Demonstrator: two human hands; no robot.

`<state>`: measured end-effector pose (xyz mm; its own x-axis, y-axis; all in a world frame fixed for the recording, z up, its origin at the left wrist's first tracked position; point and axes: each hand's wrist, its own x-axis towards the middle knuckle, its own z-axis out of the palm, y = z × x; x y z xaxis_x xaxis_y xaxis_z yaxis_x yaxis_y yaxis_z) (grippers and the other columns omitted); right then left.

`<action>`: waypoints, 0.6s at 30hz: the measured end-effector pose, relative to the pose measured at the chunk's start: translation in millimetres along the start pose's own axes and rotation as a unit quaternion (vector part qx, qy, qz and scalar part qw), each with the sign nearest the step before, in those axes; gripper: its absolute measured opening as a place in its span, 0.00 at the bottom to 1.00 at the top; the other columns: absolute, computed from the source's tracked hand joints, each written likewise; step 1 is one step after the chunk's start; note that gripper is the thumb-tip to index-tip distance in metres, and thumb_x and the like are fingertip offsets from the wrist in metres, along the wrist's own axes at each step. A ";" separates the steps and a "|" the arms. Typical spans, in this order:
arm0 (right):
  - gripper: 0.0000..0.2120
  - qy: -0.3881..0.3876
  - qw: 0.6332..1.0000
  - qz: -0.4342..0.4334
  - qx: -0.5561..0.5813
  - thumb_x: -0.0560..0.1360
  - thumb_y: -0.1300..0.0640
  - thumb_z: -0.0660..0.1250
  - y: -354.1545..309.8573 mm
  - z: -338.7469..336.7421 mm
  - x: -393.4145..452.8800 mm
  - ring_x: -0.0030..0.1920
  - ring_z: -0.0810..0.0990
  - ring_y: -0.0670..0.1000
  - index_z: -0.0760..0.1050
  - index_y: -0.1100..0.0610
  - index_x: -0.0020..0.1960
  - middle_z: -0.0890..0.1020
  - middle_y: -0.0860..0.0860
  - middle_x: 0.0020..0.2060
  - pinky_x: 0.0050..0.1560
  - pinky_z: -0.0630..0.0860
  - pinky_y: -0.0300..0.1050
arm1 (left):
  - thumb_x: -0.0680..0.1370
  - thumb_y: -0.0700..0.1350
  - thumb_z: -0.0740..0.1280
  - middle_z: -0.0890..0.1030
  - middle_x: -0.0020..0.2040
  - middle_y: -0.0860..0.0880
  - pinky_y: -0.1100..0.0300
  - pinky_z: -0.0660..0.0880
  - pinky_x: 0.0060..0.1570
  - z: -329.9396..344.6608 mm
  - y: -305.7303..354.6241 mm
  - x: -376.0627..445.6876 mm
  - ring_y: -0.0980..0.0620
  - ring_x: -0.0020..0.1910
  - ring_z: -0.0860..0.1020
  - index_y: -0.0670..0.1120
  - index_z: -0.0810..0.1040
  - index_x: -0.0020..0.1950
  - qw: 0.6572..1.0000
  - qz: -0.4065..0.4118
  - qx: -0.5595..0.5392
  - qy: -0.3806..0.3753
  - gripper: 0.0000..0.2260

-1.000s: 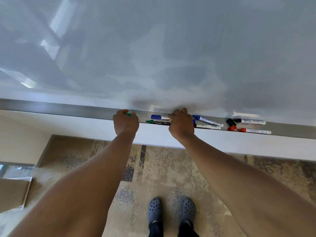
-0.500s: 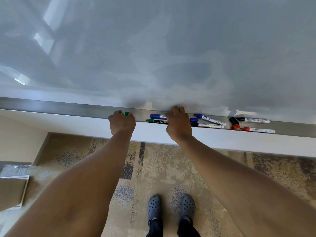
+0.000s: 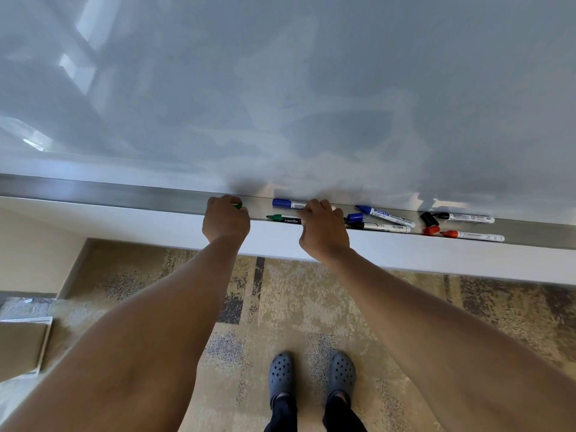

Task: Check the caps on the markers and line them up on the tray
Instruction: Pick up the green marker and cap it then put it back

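Little differs from half a second ago: both hands remain at the tray [image 3: 124,194] in the same places, and the markers lie as they did; only the view has shifted slightly.

Nearest, two dark clogs [image 3: 282,374] stand on patterned carpet [image 3: 280,300]. Two bare forearms reach up from there to the tray's front edge.

The left hand [image 3: 226,221] is curled into a fist around something green [image 3: 237,206], of which only a small bit shows past the fingers; whether it is a cap or a marker cannot be told. The right hand [image 3: 324,227] rests with bent fingers over the middle of the tray, covering the ends of two markers; whether it grips either cannot be told.

Six markers show in the tray. Between the hands lie a green marker [image 3: 283,218] near the front edge and a capped blue marker [image 3: 288,203] behind it. Just right of the right hand are an uncapped second blue marker [image 3: 385,215], lying askew, and a black marker [image 3: 378,227]. Toward the right end are a second black marker [image 3: 466,217] and a red marker [image 3: 472,236], both uncapped.

Three loose caps lie among them: a blue cap [image 3: 355,217], a black cap [image 3: 429,219] and a red cap [image 3: 431,230].

Behind the tray rises the whiteboard [image 3: 280,88], smeared grey.
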<state>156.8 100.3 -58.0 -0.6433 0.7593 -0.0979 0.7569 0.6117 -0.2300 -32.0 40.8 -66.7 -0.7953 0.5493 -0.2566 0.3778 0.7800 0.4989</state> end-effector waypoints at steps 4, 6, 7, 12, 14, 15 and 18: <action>0.22 -0.037 0.999 -0.011 -0.025 0.69 0.62 0.65 0.2 -4.8 2.3 0.60 0.69 0.57 0.73 0.56 0.63 0.75 0.53 0.56 0.54 0.67 0.53 | 0.74 0.47 0.70 0.81 0.57 0.52 0.54 0.79 0.48 1.1 2.9 -0.3 0.48 0.51 0.80 0.55 0.84 0.55 1.000 0.011 0.018 -0.010 0.10; 0.23 -0.044 0.998 -0.017 -0.028 0.69 0.61 0.65 1.0 -5.2 3.0 0.60 0.68 0.57 0.72 0.55 0.64 0.75 0.53 0.57 0.54 0.67 0.53 | 0.73 0.48 0.69 0.82 0.53 0.52 0.55 0.79 0.45 1.1 4.5 -2.6 0.48 0.49 0.81 0.55 0.84 0.52 1.000 0.010 0.014 -0.010 0.09; 0.23 -0.047 0.998 -0.020 -0.028 0.69 0.61 0.65 1.5 -4.9 3.1 0.60 0.68 0.57 0.72 0.55 0.64 0.75 0.53 0.57 0.53 0.67 0.52 | 0.74 0.48 0.68 0.83 0.50 0.52 0.58 0.78 0.42 1.2 4.5 -4.2 0.49 0.47 0.81 0.54 0.85 0.48 1.000 0.011 0.007 -0.012 0.07; 0.21 -0.057 0.998 -0.028 -0.015 0.72 0.64 0.64 5.5 -4.7 5.9 0.59 0.69 0.56 0.72 0.53 0.64 0.72 0.52 0.57 0.52 0.64 0.51 | 0.74 0.41 0.62 0.84 0.38 0.47 0.62 0.69 0.35 -0.7 3.7 -13.2 0.49 0.34 0.77 0.46 0.84 0.39 0.999 -0.002 -0.037 -0.025 0.11; 0.20 -0.058 0.998 -0.027 -0.005 0.73 0.66 0.63 6.8 -4.9 7.0 0.58 0.71 0.55 0.73 0.54 0.63 0.71 0.53 0.57 0.53 0.64 0.51 | 0.77 0.40 0.63 0.83 0.40 0.48 0.63 0.68 0.38 -3.7 4.1 -16.4 0.49 0.38 0.77 0.45 0.83 0.41 0.998 0.000 -0.060 -0.016 0.10; 0.19 -0.056 0.998 -0.024 0.002 0.74 0.66 0.63 7.1 -4.9 7.4 0.58 0.71 0.55 0.73 0.54 0.63 0.71 0.53 0.56 0.53 0.64 0.51 | 0.78 0.40 0.63 0.82 0.40 0.50 0.64 0.67 0.39 -5.0 4.6 -17.3 0.49 0.39 0.77 0.46 0.82 0.41 0.997 -0.001 -0.071 -0.010 0.10; 0.21 -0.042 0.999 -0.018 0.010 0.74 0.66 0.62 6.4 -5.9 5.2 0.58 0.71 0.56 0.72 0.53 0.65 0.72 0.53 0.56 0.54 0.65 0.52 | 0.81 0.42 0.61 0.80 0.41 0.48 0.63 0.66 0.41 -9.0 7.5 -22.6 0.51 0.38 0.73 0.46 0.83 0.45 0.995 -0.003 -0.097 0.012 0.11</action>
<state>159.0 109.4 -54.3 -0.6776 0.7156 -0.1694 0.7316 0.6328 -0.2535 -15.5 31.5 -49.7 -0.8096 0.5351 -0.2414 0.2761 0.7100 0.6478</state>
